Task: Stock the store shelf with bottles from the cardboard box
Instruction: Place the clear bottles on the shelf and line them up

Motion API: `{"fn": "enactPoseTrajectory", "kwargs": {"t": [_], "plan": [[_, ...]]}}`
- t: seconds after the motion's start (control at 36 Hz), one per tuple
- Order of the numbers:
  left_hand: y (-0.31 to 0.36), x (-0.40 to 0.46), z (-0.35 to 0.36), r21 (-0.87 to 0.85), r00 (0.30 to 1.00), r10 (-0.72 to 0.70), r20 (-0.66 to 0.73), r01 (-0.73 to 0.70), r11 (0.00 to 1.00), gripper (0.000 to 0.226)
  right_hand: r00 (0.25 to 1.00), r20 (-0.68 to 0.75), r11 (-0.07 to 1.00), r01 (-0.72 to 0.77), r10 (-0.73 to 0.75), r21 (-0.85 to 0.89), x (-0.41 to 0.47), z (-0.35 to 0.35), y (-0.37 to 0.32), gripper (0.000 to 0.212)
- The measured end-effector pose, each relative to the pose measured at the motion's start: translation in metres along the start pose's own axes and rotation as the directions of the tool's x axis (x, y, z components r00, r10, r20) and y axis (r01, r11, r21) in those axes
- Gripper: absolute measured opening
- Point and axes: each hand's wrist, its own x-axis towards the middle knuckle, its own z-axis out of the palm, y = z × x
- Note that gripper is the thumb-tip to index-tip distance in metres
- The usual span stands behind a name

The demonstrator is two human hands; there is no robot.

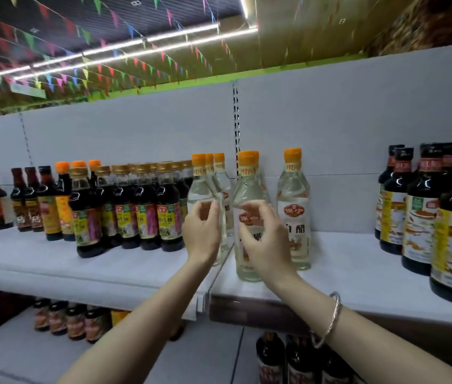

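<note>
Both hands are raised to the clear bottles standing on the white shelf (344, 261). The left hand (201, 231) sits in front of the left clear bottle (201, 194), fingers curled toward its body; whether they actually press the glass or hover just off it I cannot tell. The right hand (263, 239) is cupped in front of the middle clear bottle (248, 189), thumb and fingers bent as if around its label — again, contact is not certain, since the hand hides the spot.

Every bottle here stands upright, long axis vertical, orange caps on top. The two bottles lie straight ahead of the hands, just beyond the fingertips, each hand about equally close to its own. A third clear bottle (294, 206) stands just right of the right hand, with bare shelf beyond it before the large dark bottles (424, 212). Smaller dark bottles (141, 206) crowd the left side.

The cardboard box is not in view — likely below the frame.
</note>
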Motion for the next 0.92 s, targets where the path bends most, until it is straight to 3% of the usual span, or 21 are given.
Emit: {"fn": "enactPoseTrajectory", "kwargs": {"t": [0.11,0.22,0.36,0.44,0.53,0.58,0.67,0.75,0.81,0.92], "plan": [[-0.010,0.020,-0.013,-0.017,0.994,0.083,-0.077,-0.084,0.996,0.009,0.977,0.183,0.990,-0.121,0.107,0.071,0.005,0.024,-0.009,0.035],[-0.028,0.043,-0.025,-0.063,0.997,0.064,-0.041,-0.066,0.996,0.034,0.920,0.293,0.955,-0.291,0.262,0.062,0.012,0.058,-0.004,0.067],[-0.051,0.073,-0.037,-0.131,0.966,-0.058,0.253,0.094,0.987,0.065,0.858,0.271,0.897,-0.438,0.436,-0.058,0.025,0.097,0.009,0.094],[-0.058,0.088,-0.039,-0.172,0.882,-0.154,0.445,0.253,0.952,0.080,0.801,0.221,0.828,-0.555,0.557,-0.077,0.038,0.114,0.022,0.105],[-0.067,0.103,-0.037,-0.165,0.756,-0.255,0.602,0.431,0.887,0.099,0.749,0.205,0.762,-0.647,0.630,0.021,0.050,0.125,0.033,0.121],[-0.074,0.111,-0.036,-0.132,0.662,-0.283,0.694,0.503,0.854,0.107,0.734,0.190,0.732,-0.674,0.652,0.095,0.054,0.130,0.037,0.109],[-0.076,0.115,-0.035,-0.120,0.596,-0.235,0.768,0.494,0.861,0.070,0.734,0.185,0.728,-0.676,0.653,0.115,0.058,0.133,0.045,0.090],[-0.077,0.114,-0.037,-0.121,0.547,-0.208,0.811,0.504,0.855,0.051,0.723,0.185,0.715,-0.689,0.665,0.121,0.060,0.138,0.054,0.099],[-0.077,0.112,-0.038,-0.130,0.529,-0.177,0.830,0.492,0.861,0.052,0.710,0.186,0.704,-0.702,0.680,0.109,0.062,0.143,0.064,0.104],[-0.085,0.112,-0.032,-0.161,0.553,-0.154,0.819,0.479,0.863,0.074,0.712,0.164,0.725,-0.687,0.683,-0.040,0.066,0.152,0.066,0.087]]}}
